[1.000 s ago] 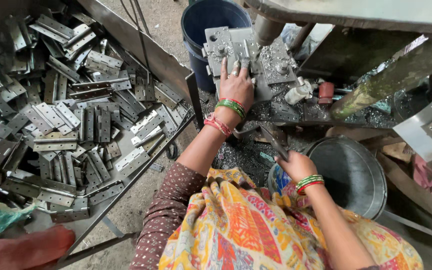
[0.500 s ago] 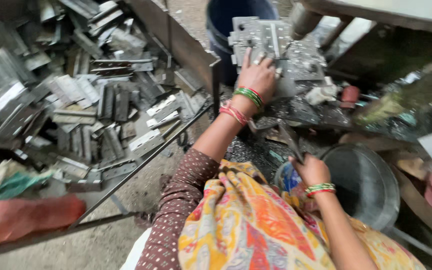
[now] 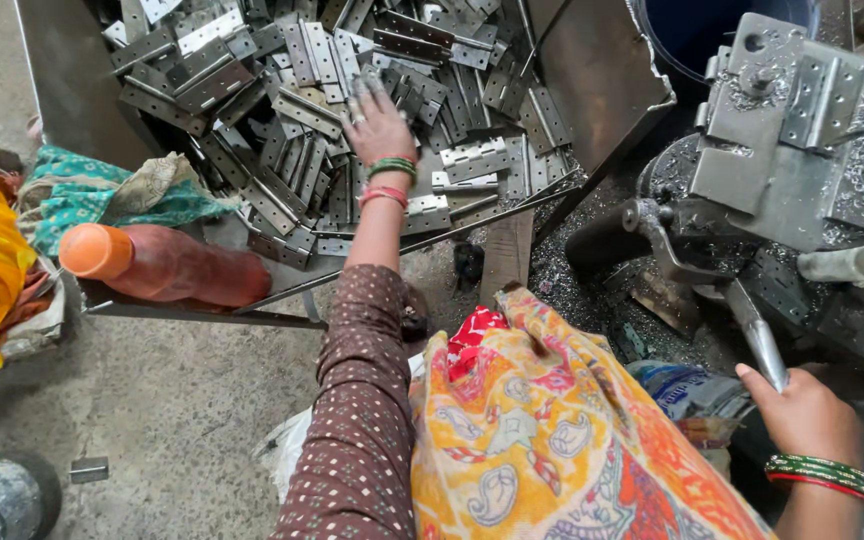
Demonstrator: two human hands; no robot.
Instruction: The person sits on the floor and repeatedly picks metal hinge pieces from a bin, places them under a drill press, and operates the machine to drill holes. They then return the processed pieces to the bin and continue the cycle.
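In the metal tray [image 3: 82, 120] at the upper left, the left hand [image 3: 377, 125] was laid flat on the heap of steel hinges [image 3: 282, 150], fingers spread wide and blurred; no single hinge could be seen pinched yet, and whether one was caught under the palm could not be told. The right hand [image 3: 802, 410] was closed around the lever handle [image 3: 757, 345] of the press machine [image 3: 802, 140], well apart from the tray.

Risks, as judged — the hinge plates were thin, stamped and sharp-cornered, tangled at all angles, so a bare palm could be cut or a neighbouring plate dragged over the tray's low edge. With the lever held while the eyes were on the tray, an unmeant pull was possible.

Materials: hinges flat, rectangular, dull grey with rows of punched holes; machine block grey, bolted, strewn with bright metal shavings; floor below it dark with swarf. An orange-capped brown bottle [image 3: 167, 265] was lying on its side at the tray's near edge, beside crumpled green cloth [image 3: 102, 190]. Bangles [image 3: 389, 180] — green and red — were worn at the wrist.
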